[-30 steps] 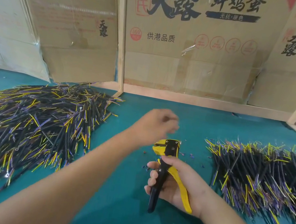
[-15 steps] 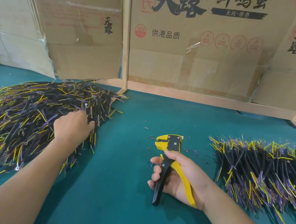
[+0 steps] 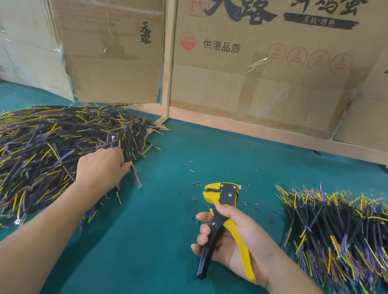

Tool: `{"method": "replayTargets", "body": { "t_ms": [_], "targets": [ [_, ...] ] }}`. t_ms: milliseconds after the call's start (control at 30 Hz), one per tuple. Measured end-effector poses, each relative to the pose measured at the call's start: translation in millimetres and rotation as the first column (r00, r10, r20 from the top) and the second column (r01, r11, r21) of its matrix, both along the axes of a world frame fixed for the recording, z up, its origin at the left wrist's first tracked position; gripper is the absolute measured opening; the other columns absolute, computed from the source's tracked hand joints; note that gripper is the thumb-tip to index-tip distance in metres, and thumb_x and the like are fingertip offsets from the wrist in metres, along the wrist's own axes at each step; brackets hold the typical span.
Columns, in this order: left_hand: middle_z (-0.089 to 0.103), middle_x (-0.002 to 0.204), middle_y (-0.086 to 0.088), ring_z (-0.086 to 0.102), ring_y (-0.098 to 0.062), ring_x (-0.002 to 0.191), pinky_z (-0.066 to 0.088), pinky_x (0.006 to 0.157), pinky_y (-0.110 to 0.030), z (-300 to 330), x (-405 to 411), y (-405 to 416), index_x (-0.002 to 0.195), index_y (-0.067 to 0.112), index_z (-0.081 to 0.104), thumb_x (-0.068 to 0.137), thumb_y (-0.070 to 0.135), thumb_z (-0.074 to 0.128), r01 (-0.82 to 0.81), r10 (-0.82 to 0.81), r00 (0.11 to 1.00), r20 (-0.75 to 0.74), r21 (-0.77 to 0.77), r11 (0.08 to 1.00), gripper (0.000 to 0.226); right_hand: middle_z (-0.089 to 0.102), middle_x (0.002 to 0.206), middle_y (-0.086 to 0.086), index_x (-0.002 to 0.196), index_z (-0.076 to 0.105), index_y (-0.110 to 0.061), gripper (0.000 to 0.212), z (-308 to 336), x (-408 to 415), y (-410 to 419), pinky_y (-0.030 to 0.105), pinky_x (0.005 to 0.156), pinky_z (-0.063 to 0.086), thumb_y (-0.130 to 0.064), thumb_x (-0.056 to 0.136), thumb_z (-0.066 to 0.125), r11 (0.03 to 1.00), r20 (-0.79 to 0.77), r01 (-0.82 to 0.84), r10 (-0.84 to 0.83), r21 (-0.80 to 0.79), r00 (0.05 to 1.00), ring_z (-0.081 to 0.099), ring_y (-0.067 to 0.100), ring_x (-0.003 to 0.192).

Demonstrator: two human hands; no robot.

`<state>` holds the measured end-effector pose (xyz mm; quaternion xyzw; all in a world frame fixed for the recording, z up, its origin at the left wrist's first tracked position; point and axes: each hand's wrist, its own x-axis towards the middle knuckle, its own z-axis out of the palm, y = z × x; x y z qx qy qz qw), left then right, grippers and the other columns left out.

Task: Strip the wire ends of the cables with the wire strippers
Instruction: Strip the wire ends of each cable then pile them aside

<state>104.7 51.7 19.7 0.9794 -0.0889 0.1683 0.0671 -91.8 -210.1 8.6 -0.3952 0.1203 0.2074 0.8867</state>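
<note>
Head view: the right hand (image 3: 231,243) curls its fingers and thumb round the two handles of the wire strippers (image 3: 224,216), a yellow and black tool held just above the green surface (image 3: 159,255), its head pointing away from the person and its handles spread apart. Small scraps of stripped insulation (image 3: 196,183) lie scattered on the surface round the tool's head, just beyond the right hand.

The left hand (image 3: 101,170) rests on the near right edge of the left cable pile (image 3: 34,160), knuckles up, fingertips curled down among the cables; whether they pinch one cable cannot be told, since the hand's back hides them. This pile is a broad heap of short black-sheathed cables with yellow and purple wire ends, some with ring terminals, spreading out from the left hand to the far left.

To the right of the right hand, apart from it, lies the right cable pile (image 3: 351,233), its cables more or less side by side with the yellow and purple ends towards the person and towards the wall.

Beyond both hands stand flattened cardboard boxes (image 3: 262,69) with printed characters, held in a wooden frame (image 3: 169,67); nothing is visible inside them
</note>
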Motion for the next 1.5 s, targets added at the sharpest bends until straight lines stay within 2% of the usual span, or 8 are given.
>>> {"method": "replayTargets", "body": {
  "t_ms": [100, 300, 500, 667, 967, 1300, 1433, 1500],
  "targets": [
    [0.063, 0.072, 0.003, 0.064, -0.029, 0.08, 0.038, 0.061, -0.032, 0, -1, -4, 0.077, 0.021, 0.058, 0.091, 0.049, 0.06, -0.005, 0.005, 1.0, 0.005, 0.014, 1.0, 0.031, 0.055, 0.077, 0.016, 0.101, 0.07, 0.005, 0.039, 2, -2, 1, 0.049, 0.078, 0.056, -0.031, 0.084, 0.07, 1.0, -0.009, 0.008, -0.008, -0.005, 1.0, 0.056, 0.031, 0.066],
    [0.069, 0.105, 0.005, 0.065, -0.026, 0.098, 0.035, 0.063, -0.031, -1, -4, -10, 0.117, 0.036, 0.06, 0.089, 0.024, 0.055, 0.122, -0.119, 0.991, -0.058, 0.064, 0.99, 0.03, 0.053, 0.077, 0.016, 0.103, 0.066, 0.005, 0.039, 7, -8, 3, 0.048, 0.077, 0.056, -0.031, 0.086, 0.066, 0.999, -0.002, 0.034, -0.034, -0.008, 0.999, 0.054, 0.03, 0.066],
    [0.062, 0.096, 0.005, 0.064, -0.025, 0.098, 0.036, 0.066, -0.03, 4, -9, -15, 0.091, 0.03, 0.065, 0.085, 0.022, 0.06, 0.237, -0.231, 0.969, -0.085, 0.061, 0.97, 0.012, 0.053, 0.076, 0.015, 0.102, 0.065, 0.004, 0.038, 10, -11, 6, 0.048, 0.076, 0.057, -0.03, 0.085, 0.065, 0.998, -0.005, 0.061, -0.061, -0.018, 0.998, 0.053, 0.03, 0.064],
    [0.062, 0.092, 0.002, 0.062, -0.026, 0.094, 0.047, 0.071, -0.036, 12, -15, -23, 0.093, 0.025, 0.076, 0.09, 0.024, 0.07, 0.432, -0.427, 0.897, 0.116, -0.027, 0.901, 0.007, 0.054, 0.076, 0.015, 0.103, 0.064, 0.004, 0.039, 10, -10, 5, 0.047, 0.075, 0.057, -0.03, 0.085, 0.065, 0.998, -0.002, 0.059, -0.059, -0.022, 0.998, 0.054, 0.03, 0.065],
    [0.067, 0.089, 0.004, 0.063, -0.027, 0.095, 0.045, 0.064, -0.033, 16, -8, -13, 0.096, 0.028, 0.075, 0.096, 0.034, 0.063, 0.384, -0.379, 0.904, 0.199, 0.018, 0.923, 0.013, 0.055, 0.078, 0.017, 0.102, 0.068, 0.005, 0.038, 3, -7, 1, 0.049, 0.077, 0.056, -0.029, 0.087, 0.067, 1.0, 0.013, 0.027, -0.027, 0.002, 1.0, 0.056, 0.031, 0.067],
    [0.067, 0.087, -0.006, 0.063, -0.037, 0.079, 0.04, 0.059, -0.034, 21, -6, -9, 0.089, 0.018, 0.07, 0.093, 0.032, 0.067, 0.232, -0.159, 0.931, 0.33, -0.196, 0.953, 0.015, 0.055, 0.08, 0.017, 0.103, 0.069, 0.004, 0.038, -2, -5, -1, 0.051, 0.079, 0.055, -0.029, 0.084, 0.072, 1.0, 0.034, 0.002, -0.002, -0.001, 0.999, 0.056, 0.032, 0.068],
    [0.065, 0.084, -0.002, 0.062, -0.029, 0.073, 0.049, 0.063, -0.037, 37, -17, -12, 0.087, 0.017, 0.069, 0.095, 0.032, 0.065, 0.398, -0.199, 0.843, 0.5, -0.329, 0.856, 0.017, 0.055, 0.079, 0.017, 0.102, 0.07, 0.005, 0.038, -3, -5, -1, 0.051, 0.079, 0.055, -0.027, 0.082, 0.075, 1.0, 0.036, 0.011, -0.01, -0.007, 0.999, 0.056, 0.032, 0.068],
    [0.064, 0.073, 0.006, 0.058, -0.017, 0.064, 0.047, 0.062, -0.03, 46, -28, -19, 0.079, 0.027, 0.065, 0.096, 0.039, 0.063, 0.502, -0.242, 0.845, 0.476, -0.554, 0.665, 0.021, 0.055, 0.077, 0.017, 0.099, 0.071, 0.005, 0.039, -4, -3, -1, 0.05, 0.078, 0.055, -0.028, 0.079, 0.075, 1.0, 0.03, 0.019, -0.019, -0.012, 0.999, 0.057, 0.032, 0.066]
  ]
}}
